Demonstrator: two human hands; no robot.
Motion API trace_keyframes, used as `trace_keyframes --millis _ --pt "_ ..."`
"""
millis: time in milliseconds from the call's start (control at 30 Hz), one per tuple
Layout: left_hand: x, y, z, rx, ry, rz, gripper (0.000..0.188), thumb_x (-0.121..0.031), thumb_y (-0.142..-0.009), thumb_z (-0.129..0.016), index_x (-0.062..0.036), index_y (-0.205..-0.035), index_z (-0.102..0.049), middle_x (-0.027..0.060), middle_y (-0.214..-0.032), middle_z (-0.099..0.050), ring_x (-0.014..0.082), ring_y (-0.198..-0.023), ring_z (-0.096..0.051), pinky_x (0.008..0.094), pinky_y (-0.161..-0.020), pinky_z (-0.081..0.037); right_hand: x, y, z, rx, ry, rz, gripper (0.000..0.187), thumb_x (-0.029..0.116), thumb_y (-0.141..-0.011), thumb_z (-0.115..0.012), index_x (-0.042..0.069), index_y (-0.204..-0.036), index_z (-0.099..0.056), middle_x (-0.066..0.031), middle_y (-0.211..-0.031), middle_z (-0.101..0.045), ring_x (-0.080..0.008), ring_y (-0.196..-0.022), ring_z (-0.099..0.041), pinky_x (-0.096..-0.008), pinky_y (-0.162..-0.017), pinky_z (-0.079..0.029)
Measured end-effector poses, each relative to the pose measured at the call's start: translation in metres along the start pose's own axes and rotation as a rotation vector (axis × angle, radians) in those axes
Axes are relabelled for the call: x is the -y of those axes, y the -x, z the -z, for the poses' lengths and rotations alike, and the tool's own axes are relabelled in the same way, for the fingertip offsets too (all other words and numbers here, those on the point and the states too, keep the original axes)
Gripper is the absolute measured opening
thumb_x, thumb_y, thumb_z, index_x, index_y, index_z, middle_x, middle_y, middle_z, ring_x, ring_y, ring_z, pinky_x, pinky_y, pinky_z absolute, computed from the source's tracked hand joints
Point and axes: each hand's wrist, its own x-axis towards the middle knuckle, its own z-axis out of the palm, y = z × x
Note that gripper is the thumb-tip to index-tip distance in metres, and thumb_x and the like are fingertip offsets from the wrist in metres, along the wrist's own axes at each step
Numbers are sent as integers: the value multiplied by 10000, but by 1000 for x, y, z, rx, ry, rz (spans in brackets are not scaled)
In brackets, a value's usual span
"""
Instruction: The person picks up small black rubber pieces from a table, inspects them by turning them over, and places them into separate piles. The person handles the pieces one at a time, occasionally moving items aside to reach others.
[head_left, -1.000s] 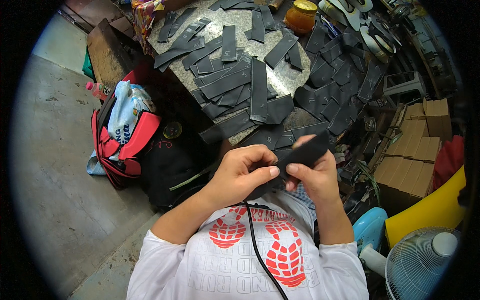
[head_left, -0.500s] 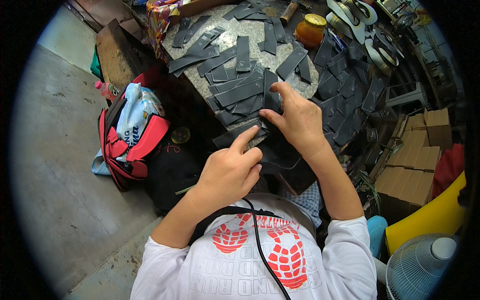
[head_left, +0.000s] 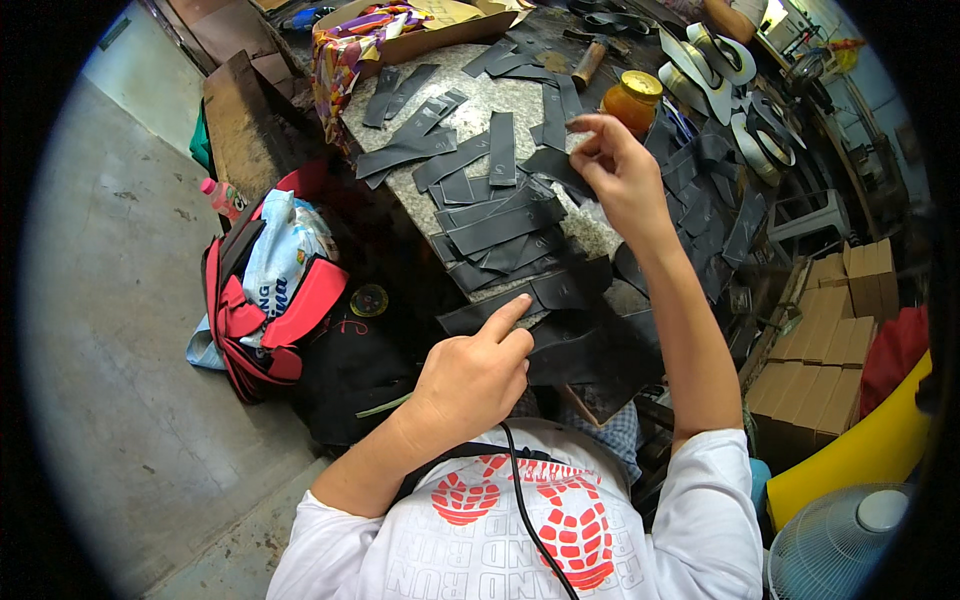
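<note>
My left hand (head_left: 470, 375) rests low and left of centre, its index finger stretched forward and the other fingers curled. That fingertip presses on a black strip (head_left: 480, 312) at the near edge of the stone slab. My right hand (head_left: 625, 175) is raised over the slab's right side, thumb and fingers bent into a pinch. At its fingertips is another black strip (head_left: 556, 168), lying askew; the exact grip is partly hidden. Between my hands many similar strips (head_left: 505, 228) overlap in a loose heap. Darker black pieces (head_left: 590, 345) lie near my lap, partly blurred.
Beyond my right hand stand an orange jar with a yellow lid (head_left: 632, 98) and a hammer (head_left: 590, 62). White-and-black sandals (head_left: 705, 65) sit at the far right. Cardboard boxes (head_left: 815, 370) and a fan (head_left: 840, 550) are at right. A red-and-black bag (head_left: 300, 305) stands left.
My right hand has moved up and away from my left, its fingers closing. The black strip under it has turned from upright to slanted. My left fingertip stays at the near strip.
</note>
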Motion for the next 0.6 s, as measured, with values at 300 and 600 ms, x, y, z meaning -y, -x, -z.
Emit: trace_keyframes --millis 300,600 --pt "3 0 2 -41 29 20 126 -82 -800 -653 -35 -839 -543 164 -1267 -625 314 -663 -662 377 -583 -528 -28 -25 -2 5 264 -127 370 23 -819 -694 68 -1180 -627 -126 -884 -720 -200 -803 -693 -279 -736 -515" --pt "11 -5 5 -67 243 6 123 -50 -813 -672 11 -877 -586 185 -1254 -631 228 -672 -667 325 -593 -532 -13 4 14 -2 767 92 332 143 -814 -734 146 -1138 -665 -141 -932 -712 -318 -861 -677 -394 -756 -540"
